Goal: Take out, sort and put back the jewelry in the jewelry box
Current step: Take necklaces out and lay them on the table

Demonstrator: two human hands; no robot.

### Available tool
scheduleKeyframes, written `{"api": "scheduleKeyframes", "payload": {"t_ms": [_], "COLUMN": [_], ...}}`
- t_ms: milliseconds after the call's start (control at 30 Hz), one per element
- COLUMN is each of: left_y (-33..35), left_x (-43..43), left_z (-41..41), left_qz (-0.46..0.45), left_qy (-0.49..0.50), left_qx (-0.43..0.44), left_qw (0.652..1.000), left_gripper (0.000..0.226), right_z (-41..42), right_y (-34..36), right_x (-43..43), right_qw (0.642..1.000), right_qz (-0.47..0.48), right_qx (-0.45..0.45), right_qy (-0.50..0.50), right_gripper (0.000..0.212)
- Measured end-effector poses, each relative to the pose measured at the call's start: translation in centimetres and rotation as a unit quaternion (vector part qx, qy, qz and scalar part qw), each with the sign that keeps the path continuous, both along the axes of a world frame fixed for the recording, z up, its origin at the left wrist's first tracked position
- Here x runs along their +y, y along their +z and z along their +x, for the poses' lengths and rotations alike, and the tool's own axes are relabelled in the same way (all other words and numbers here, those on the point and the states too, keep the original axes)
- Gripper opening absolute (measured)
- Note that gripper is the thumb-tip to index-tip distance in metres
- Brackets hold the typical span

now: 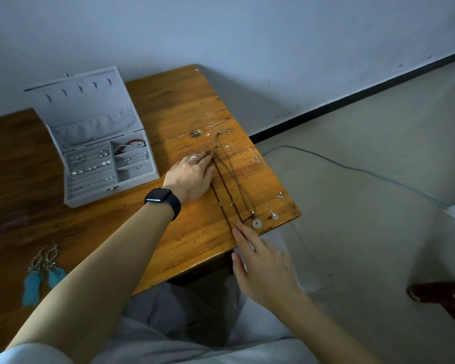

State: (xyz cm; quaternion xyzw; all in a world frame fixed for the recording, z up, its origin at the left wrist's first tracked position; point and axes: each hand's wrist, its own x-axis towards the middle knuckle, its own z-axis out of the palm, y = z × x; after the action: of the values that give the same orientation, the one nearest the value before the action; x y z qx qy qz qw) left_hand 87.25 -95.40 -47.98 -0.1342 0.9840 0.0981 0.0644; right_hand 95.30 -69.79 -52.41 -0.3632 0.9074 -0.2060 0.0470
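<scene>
Wooden table (168, 114) in a corner against a pale wall, beige floor to the right with a cable (352, 169) running across it. Left fingers (204, 160) straight and flat, tips pressing the far end of the brown cord necklace (222, 185); nothing grasped. Ring (194, 158) on one finger; left hand (192, 177) lies palm down on the wood, dark watch (163, 199) on the wrist. Right fingers (239, 232) extended and loose, index tip touching the near loop of the same cord at the table edge; right hand (263, 269) mostly off the table, holding nothing. The cord lies stretched long between the two hands. Just right of it, in parallel, a dark thin necklace with a round pale pendant (257, 223), then a silver chain with a small pendant (274, 216), then a second fine chain (280, 197) nearest the right edge. Grey jewelry box (90, 197) left of the left hand, open, lid upright; small earrings in the left slots, red bracelet (132, 145) in the far right compartment. Turquoise feather earrings (44, 274) on the near left of the table, well apart from the necklaces.
</scene>
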Motion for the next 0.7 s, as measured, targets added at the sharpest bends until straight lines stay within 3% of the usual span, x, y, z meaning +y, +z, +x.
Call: {"api": "scheduleKeyframes", "payload": {"t_ms": [367,700], "left_y": [2.5,4.4], "left_x": [-0.4,-4.4], "left_z": [2.4,9.9], "left_qz": [0.006,0.010], "left_qy": [0.000,0.096], "left_qx": [0.031,0.123], "left_qw": [0.999,0.988], "left_gripper": [0.044,0.044], "right_z": [-2.5,-4.8], "right_y": [3.4,8.4], "right_x": [-1.8,-10.3], "right_qw": [0.996,0.990], "right_qz": [-0.082,-0.081], "right_qx": [0.015,0.068], "right_qy": [0.034,0.089], "right_gripper": [0.037,0.034]}}
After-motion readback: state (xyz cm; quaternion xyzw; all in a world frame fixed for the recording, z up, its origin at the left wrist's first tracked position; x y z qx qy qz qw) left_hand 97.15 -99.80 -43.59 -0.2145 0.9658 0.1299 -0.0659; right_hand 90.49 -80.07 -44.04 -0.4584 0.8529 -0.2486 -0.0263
